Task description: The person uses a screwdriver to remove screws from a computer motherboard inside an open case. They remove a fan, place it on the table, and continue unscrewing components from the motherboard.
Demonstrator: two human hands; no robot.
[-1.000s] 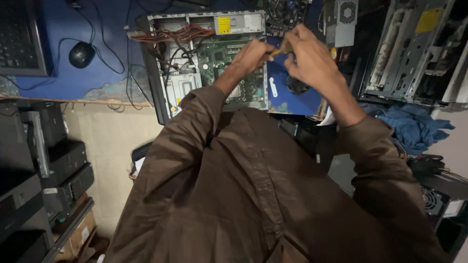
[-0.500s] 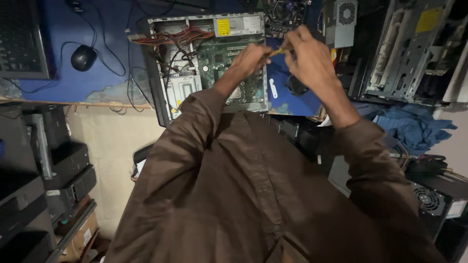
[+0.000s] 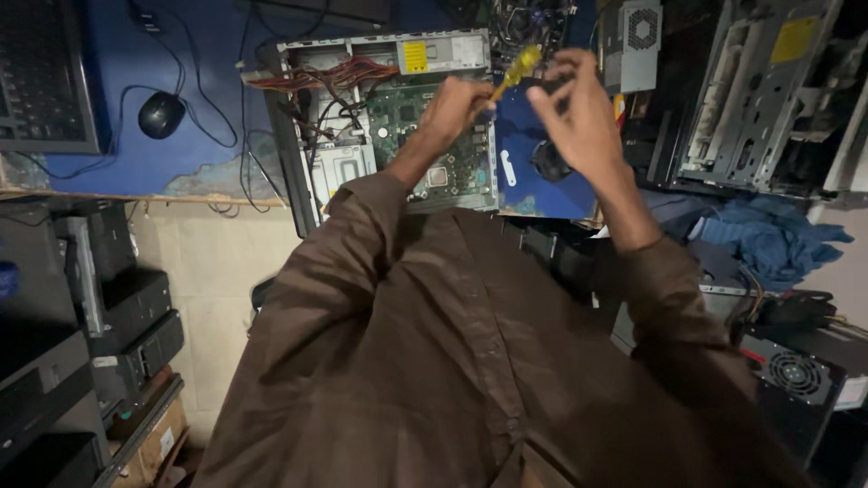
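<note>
My left hand point(image 3: 457, 104) is raised over an open desktop computer case point(image 3: 389, 117) and pinches the lower end of a yellow-handled screwdriver point(image 3: 518, 69), which points up and to the right. My right hand point(image 3: 579, 113) hovers just right of the handle, fingers loosely curled and apart, and nothing shows in it. The case lies on its side on a blue tabletop point(image 3: 208, 154), showing a green motherboard point(image 3: 407, 113), red and orange wires point(image 3: 339, 77) and a silver power supply point(image 3: 434, 54). My brown sleeves and shirt fill the lower half of the view.
A black mouse point(image 3: 161, 115) and a keyboard point(image 3: 41, 81) lie at the left of the table. Bare metal chassis point(image 3: 759, 99) and a power supply unit point(image 3: 637, 45) stand at the right, with a blue cloth point(image 3: 768, 239) below. Stacked black computers point(image 3: 81, 334) fill the lower left.
Both hands have lifted slightly and drawn apart. The right hand has come away from the screwdriver handle, which now stands clear between the hands in the left hand's grip.
</note>
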